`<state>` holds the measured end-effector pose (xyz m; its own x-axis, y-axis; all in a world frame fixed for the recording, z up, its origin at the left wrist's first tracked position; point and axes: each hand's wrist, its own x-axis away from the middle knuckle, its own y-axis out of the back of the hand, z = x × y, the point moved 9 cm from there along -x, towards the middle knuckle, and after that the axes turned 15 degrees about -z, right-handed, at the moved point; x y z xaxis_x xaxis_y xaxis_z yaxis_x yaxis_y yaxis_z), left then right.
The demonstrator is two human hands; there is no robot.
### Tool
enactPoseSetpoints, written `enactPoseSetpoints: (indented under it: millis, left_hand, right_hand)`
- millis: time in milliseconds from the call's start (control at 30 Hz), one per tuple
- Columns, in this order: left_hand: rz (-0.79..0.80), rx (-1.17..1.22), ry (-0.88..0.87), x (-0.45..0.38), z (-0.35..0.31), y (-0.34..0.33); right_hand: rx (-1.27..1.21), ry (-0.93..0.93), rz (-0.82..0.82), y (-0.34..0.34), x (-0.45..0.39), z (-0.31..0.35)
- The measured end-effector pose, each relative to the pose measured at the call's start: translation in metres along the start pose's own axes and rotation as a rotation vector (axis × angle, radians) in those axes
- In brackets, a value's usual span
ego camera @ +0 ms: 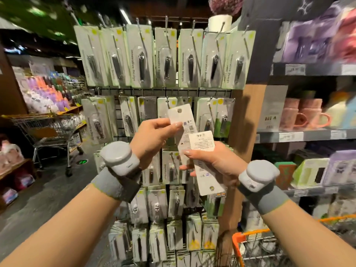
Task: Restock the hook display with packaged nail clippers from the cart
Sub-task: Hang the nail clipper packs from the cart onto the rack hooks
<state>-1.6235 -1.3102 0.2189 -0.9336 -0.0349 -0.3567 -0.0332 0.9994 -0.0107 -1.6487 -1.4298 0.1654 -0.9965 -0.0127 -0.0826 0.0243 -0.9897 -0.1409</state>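
The hook display point(123, 92) stands in front of me, hung with rows of packaged nail clippers. My left hand point(152, 134) pinches one white packaged clipper point(182, 117), its back side toward me and its hang hole up, in front of the second row. My right hand point(215, 160) grips another packaged clipper point(205, 166) upside down, its hang hole at the bottom. The two packs overlap between my hands. The orange-rimmed cart point(250, 233) is at lower right.
Shelves on the right hold pink mugs point(304, 115) and boxed goods. A metal shopping trolley point(50, 130) stands in the aisle at left, with stacked merchandise behind it. Bundles of more packs point(163, 239) fill the display's bottom rows.
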Motion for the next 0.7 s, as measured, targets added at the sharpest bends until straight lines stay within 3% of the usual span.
enactPoseSetpoints:
  millis: [133,333,533,633,700]
  left_hand:
    - [0.025,0.0,-0.002,0.0,-0.016,0.012]
    - [0.383,0.27,0.115,0.018,-0.031,-0.001]
    - [0.591,0.346,0.148,0.024,-0.035,0.002]
    - [0.593,0.324,0.165,0.022,-0.034,0.003]
    - [0.499,0.288,0.173,0.016,-0.033,0.008]
  right_hand:
    - [-0.134,-0.088,-0.106,0.019,-0.002,0.007]
    - [-0.134,-0.223,-0.145,0.018,-0.002,0.017]
    - [-0.118,-0.242,-0.142,0.013,0.0,0.024]
    - [-0.127,-0.261,-0.131,0.011,-0.002,0.023]
    - [-0.188,-0.269,-0.176,0.015,-0.003,0.025]
